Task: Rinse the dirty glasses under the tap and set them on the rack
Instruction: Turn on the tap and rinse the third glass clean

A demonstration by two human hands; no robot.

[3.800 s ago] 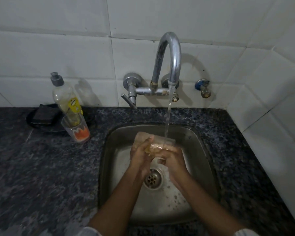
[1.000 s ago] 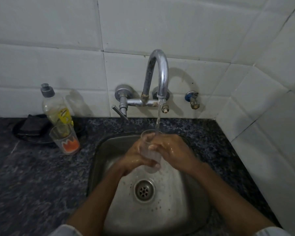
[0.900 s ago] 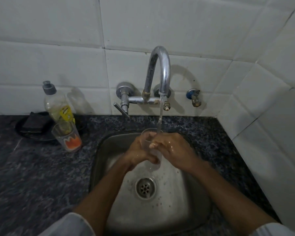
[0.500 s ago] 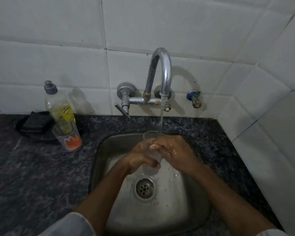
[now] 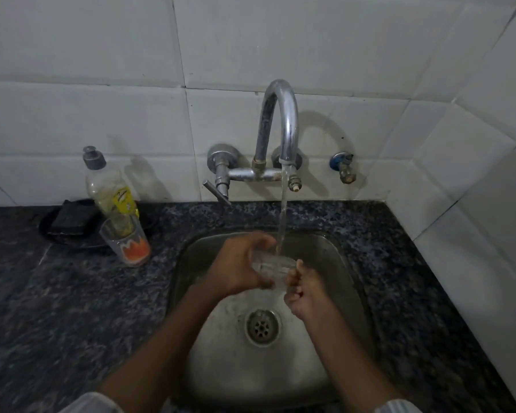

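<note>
A: ok so we've got the clear glass (image 5: 273, 268) on its side over the sink (image 5: 334, 251), right under the tap (image 5: 280, 126); the water (image 5: 283, 213) lands on its far edge, by the left fingertips

B: yep; our left hand (image 5: 239, 263) is curled round the glass's left end, fingers over the far side, thumb on the near side, so it's got a proper hold of it; our right hand (image 5: 303, 289) is at the other end, fingers bent and partly closed, tips touching the glass's right end; can't tell if they go inside it or just press on the outside, it's a bit blurry there

A: both hands sit above the drain (image 5: 262, 325), which is nearer to us; sink floor looks wet and spotty

B: on the counter (image 5: 57, 308) to the left there's a second glass (image 5: 127, 244), upright, with an orange pattern low down; just behind it, touching or near enough, a soap bottle (image 5: 109, 189) with a grey cap and yellow label

A: and left of that a dark dish (image 5: 54, 234) with a black scrubber (image 5: 72, 219) lying in it, by the tiled wall (image 5: 102, 114); sleeves (image 5: 93, 403) barely peek in at the near edge
</note>
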